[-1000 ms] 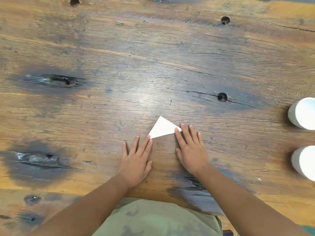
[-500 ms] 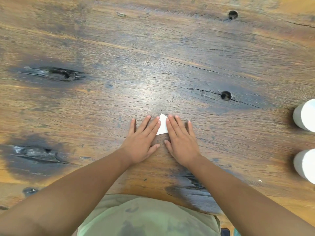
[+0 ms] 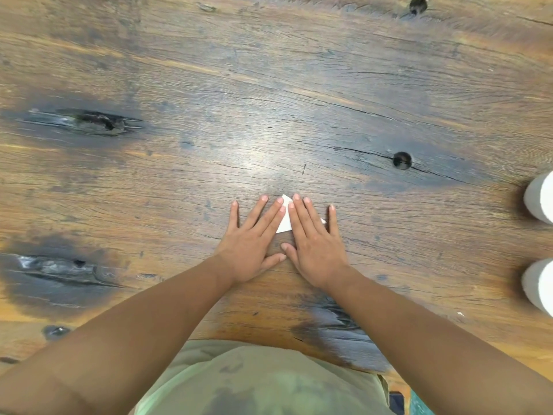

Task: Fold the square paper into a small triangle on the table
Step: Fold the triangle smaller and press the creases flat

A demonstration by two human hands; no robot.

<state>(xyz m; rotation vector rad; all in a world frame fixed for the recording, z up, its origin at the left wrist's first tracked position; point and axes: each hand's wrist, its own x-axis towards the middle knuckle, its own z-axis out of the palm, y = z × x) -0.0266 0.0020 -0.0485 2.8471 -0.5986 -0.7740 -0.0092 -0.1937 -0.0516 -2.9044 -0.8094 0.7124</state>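
Note:
A small white paper triangle (image 3: 285, 218) lies flat on the wooden table (image 3: 269, 100), near its front edge. Both hands press down on it, palms flat and fingers spread. My left hand (image 3: 254, 238) covers the paper's left part with its index and middle fingers. My right hand (image 3: 314, 238) covers the right part. Only a narrow white strip shows between the two hands, plus a tiny tip by my right ring finger. The rest of the paper is hidden under the hands.
Two white cylinders stand at the right edge, one further back (image 3: 540, 197) and one nearer (image 3: 538, 284). The tabletop has dark knots, cracks and a round hole (image 3: 402, 160). The table's front edge runs just in front of my body.
One second ago the hands lay below the paper and the triangle was fully in view. Both hands slid forward and together onto it and now lie flat on it.

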